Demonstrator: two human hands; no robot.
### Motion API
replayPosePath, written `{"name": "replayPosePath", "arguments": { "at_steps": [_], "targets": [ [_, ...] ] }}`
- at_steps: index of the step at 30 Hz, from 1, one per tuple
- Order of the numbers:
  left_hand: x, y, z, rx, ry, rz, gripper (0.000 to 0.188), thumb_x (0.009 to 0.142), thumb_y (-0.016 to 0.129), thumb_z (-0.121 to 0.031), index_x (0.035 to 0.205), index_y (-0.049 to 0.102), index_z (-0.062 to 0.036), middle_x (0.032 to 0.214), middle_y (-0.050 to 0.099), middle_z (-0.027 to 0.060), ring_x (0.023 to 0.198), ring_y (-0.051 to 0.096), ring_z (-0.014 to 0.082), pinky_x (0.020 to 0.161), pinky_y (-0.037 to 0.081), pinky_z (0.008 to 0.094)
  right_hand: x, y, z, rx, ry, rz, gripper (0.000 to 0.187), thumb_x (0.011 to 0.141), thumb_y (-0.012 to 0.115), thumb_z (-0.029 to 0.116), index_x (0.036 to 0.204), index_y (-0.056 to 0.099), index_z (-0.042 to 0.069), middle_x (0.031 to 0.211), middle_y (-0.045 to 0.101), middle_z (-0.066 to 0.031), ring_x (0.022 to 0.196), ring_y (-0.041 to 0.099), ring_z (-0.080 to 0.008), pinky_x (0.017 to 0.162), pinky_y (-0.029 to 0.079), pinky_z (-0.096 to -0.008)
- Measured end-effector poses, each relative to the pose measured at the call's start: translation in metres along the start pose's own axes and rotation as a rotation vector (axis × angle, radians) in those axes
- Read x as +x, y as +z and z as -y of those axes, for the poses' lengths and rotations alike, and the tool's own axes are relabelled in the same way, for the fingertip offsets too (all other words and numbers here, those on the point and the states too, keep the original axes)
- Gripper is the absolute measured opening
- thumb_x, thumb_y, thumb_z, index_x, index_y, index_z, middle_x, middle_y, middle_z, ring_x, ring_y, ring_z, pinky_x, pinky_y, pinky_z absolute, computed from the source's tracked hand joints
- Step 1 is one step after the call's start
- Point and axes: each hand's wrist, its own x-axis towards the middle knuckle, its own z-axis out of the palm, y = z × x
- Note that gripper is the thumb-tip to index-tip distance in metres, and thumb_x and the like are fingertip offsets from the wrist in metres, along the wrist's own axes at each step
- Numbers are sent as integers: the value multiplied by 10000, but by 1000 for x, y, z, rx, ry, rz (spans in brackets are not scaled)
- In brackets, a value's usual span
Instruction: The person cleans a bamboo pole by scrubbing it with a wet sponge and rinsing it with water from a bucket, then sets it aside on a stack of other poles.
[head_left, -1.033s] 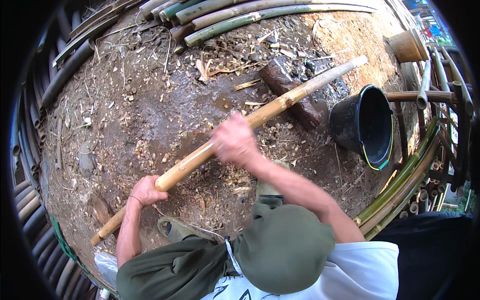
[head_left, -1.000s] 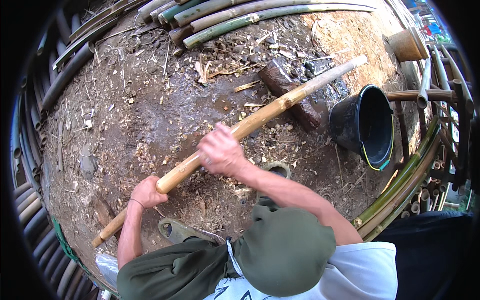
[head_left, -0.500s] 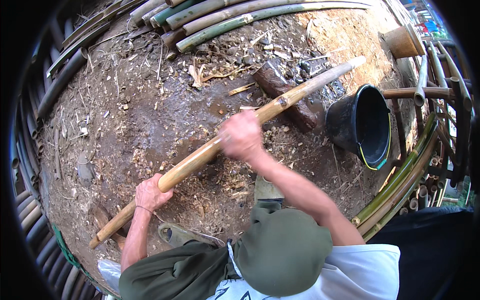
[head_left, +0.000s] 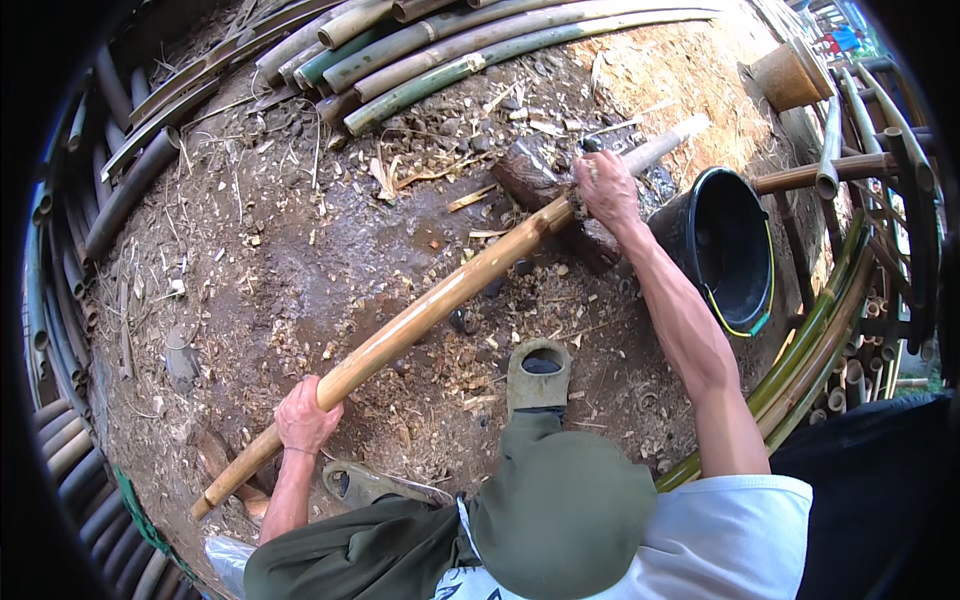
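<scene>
A long yellowish bamboo pole point(head_left: 440, 310) lies slanted across the view, from the lower left up to the upper right. Near its lower end, my left hand point(head_left: 306, 415) is wrapped around it. Farther up, just past a dark node, my right hand point(head_left: 606, 188) is closed over the pole with the arm stretched out. What may lie between that palm and the pole is hidden. Beneath the pole's upper part sits a wet brown log point(head_left: 530, 178). Close to the lower end, a piece of wood point(head_left: 215, 450) shows partly under the pole.
A black bucket point(head_left: 675, 225) lies tilted right of the log. Bamboo poles point(head_left: 430, 85) are stacked at the back, with more poles point(head_left: 130, 190) on the left and green ones point(head_left: 790, 400) at right. Wood chips litter the damp ground point(head_left: 300, 250). My sandal point(head_left: 540, 385) is near the middle.
My right hand has slid up along the pole, away from me, from its middle to beyond the node near the log. My left hand keeps its hold near the lower end.
</scene>
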Motion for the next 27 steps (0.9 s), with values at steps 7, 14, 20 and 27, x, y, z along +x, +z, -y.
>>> {"name": "replayPosePath", "arguments": {
  "at_steps": [7,14,20,27],
  "targets": [
    [-77,-43,83,128,-129,183,407,615,846,-249,958,709,-78,1106,559,105,1087,539,316,953,460,460,-17,-188,-52,-54,402,-1,451,1004,550,424,1117,680,8,926,737,-205,917,720,-279,809,554,-415],
    [-36,-115,78,446,-179,789,914,679,846,-414,1417,454,-45,1377,477,181,1286,468,349,1070,426,453,-104,-115,-250,291,931,404,492,895,709,421,1117,620,-9,899,699,-117,820,671,-211,801,554,-396],
    [57,-110,-67,48,125,620,928,787,765,-464,1472,363,15,1360,496,247,1267,499,402,1103,418,455,-117,-71,-187,447,458,832,512,874,702,244,1315,592,7,1212,673,-171,1100,635,-299,1011,482,-394],
    [71,-10,-160,-74,139,330,805,785,785,-355,1410,394,-31,1226,551,209,1134,565,398,970,478,487,-81,-197,-133,1748,475,277,397,925,623,337,1229,569,87,1034,637,-84,885,650,-204,746,553,-324]
  ]
}}
